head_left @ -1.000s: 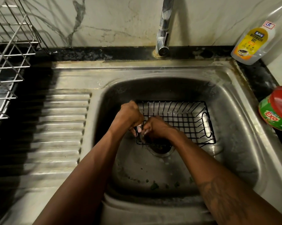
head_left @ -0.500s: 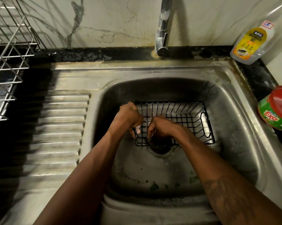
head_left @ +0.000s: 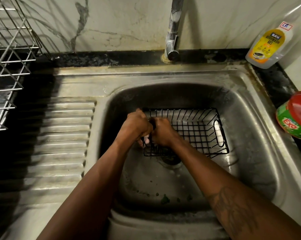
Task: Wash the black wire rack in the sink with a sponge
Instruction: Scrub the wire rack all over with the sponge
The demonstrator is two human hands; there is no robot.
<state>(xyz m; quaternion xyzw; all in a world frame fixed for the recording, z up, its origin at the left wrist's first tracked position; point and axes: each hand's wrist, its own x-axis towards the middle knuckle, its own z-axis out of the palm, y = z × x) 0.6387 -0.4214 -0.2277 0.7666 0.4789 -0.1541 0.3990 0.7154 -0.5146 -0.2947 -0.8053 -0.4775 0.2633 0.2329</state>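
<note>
The black wire rack, a shallow basket with a handle slot at its right end, lies in the steel sink over the drain. My left hand grips the rack's left end wall from outside. My right hand is curled tight against the inside of that same wall, close to the left hand. A small pale bit shows between the two hands; the sponge itself is hidden inside my right hand.
The tap stands at the back, above the basin, with no water running. A dishwash gel bottle and a red-lidded green tub sit on the right counter. A metal drying rack stands at the left beside the ribbed drainboard.
My two hands have come closer together at the rack's left end, and the right hand has shifted a little up and left along the wire wall. The rack stays in place.
</note>
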